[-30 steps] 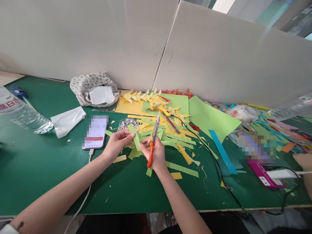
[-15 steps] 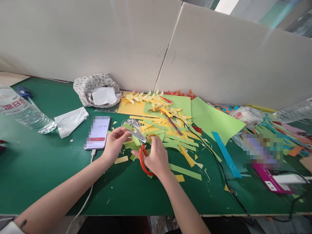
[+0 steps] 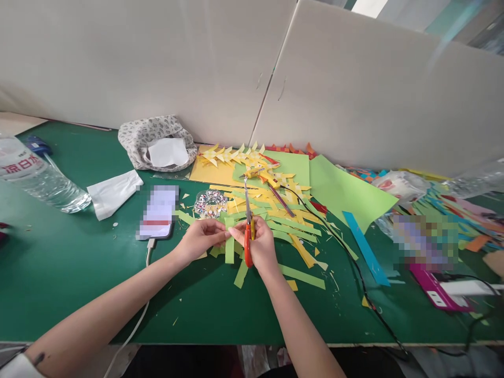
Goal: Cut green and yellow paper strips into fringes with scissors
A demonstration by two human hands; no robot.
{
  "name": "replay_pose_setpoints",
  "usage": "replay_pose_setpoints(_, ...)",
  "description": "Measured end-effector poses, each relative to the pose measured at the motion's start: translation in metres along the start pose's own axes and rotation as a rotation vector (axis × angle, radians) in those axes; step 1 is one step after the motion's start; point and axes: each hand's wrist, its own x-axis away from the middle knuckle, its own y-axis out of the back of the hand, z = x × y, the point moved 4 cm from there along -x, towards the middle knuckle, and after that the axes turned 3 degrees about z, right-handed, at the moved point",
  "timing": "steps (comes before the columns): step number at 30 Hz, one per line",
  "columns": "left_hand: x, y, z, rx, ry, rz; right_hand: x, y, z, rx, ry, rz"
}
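My left hand (image 3: 200, 239) pinches the upper end of a light green paper strip (image 3: 229, 247) that hangs down over the green table (image 3: 71, 262). My right hand (image 3: 260, 247) is closed round the orange handles of a pair of scissors (image 3: 248, 231), blades pointing up and away, and its fingertips also touch the strip. Both hands meet just in front of a heap of green and yellow paper strips (image 3: 275, 215). A woven yellow paper piece (image 3: 232, 156) lies behind the heap.
A phone (image 3: 157, 212) on a white cable lies left of my hands, with a sheet of small round stickers (image 3: 210, 202) beside it. A water bottle (image 3: 35, 176), a white tissue (image 3: 114, 191) and a patterned pouch (image 3: 157, 142) are further left. A black cord (image 3: 346, 257), coloured paper and a pink power strip (image 3: 433, 286) lie right.
The scissors swung from pointing left, blades at the paper, back to upright in my right hand. A green strip now hangs straight down between both hands, which moved slightly nearer me.
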Motion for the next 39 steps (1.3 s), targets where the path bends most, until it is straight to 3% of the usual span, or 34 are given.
replay_pose_setpoints(5,0.004,-0.008,0.000,0.005,0.038,0.059,-0.001,-0.002,0.002,-0.180,-0.003,-0.005)
replay_pose_setpoints(12,0.008,-0.013,0.000,0.001,0.111,0.164,-0.005,0.014,0.003,-0.349,0.019,-0.248)
replay_pose_setpoints(17,0.003,0.007,-0.010,0.083,0.006,-0.045,-0.008,0.027,0.004,-0.404,-0.027,-0.272)
replay_pose_setpoints(20,0.001,0.020,-0.014,0.149,-0.069,-0.201,-0.009,0.026,0.003,-0.388,-0.040,-0.211)
replay_pose_setpoints(25,0.002,0.033,-0.018,0.182,-0.200,-0.360,-0.008,0.014,-0.002,-0.297,-0.078,-0.095)
replay_pose_setpoints(34,0.003,0.039,-0.029,0.112,-0.282,-0.411,-0.002,0.006,-0.001,-0.084,-0.024,0.037)
replay_pose_setpoints(39,0.003,0.039,-0.027,0.200,-0.225,-0.382,-0.002,0.011,0.000,-0.148,0.006,-0.084)
